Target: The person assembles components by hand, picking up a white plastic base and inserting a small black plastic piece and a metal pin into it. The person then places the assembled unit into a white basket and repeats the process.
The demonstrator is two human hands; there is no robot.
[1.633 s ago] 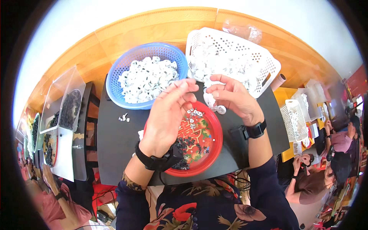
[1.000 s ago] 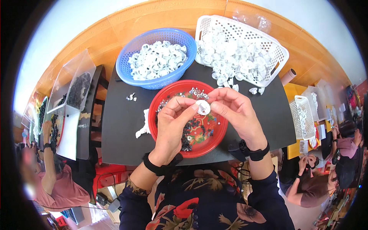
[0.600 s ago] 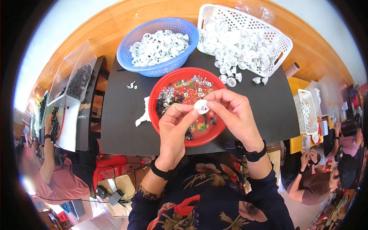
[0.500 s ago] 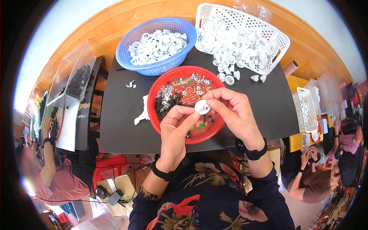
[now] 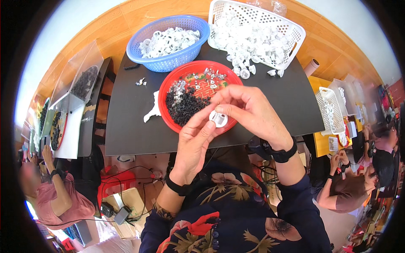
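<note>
Between the fingertips of both hands is a small round white plastic part point(image 5: 218, 119), its face turned up, with a greyish rectangular area in the middle. My left hand point(image 5: 193, 141) pinches its left edge between thumb and fingers. From the upper right, my right hand point(image 5: 249, 114) has its thumb on the top edge of the part, its fingers curled behind. Just beyond and below the hands lies a red tray point(image 5: 165, 90) holding a heap of small black pieces point(image 5: 190, 105) and small clear pieces point(image 5: 179, 87). My right hand covers the tray's right side.
Behind the tray stand a blue basket point(image 5: 168, 65) and a white basket point(image 5: 291, 55), both full of white parts. Loose white parts point(image 5: 244, 72) lie before the white one. A crumpled white cloth or paper point(image 5: 152, 110) touches the tray's left. Co-workers sit at either side.
The white part has been turned, so its flat face with the grey rectangle shows instead of its hole. My right hand has moved over its top edge. The view has shifted slightly.
</note>
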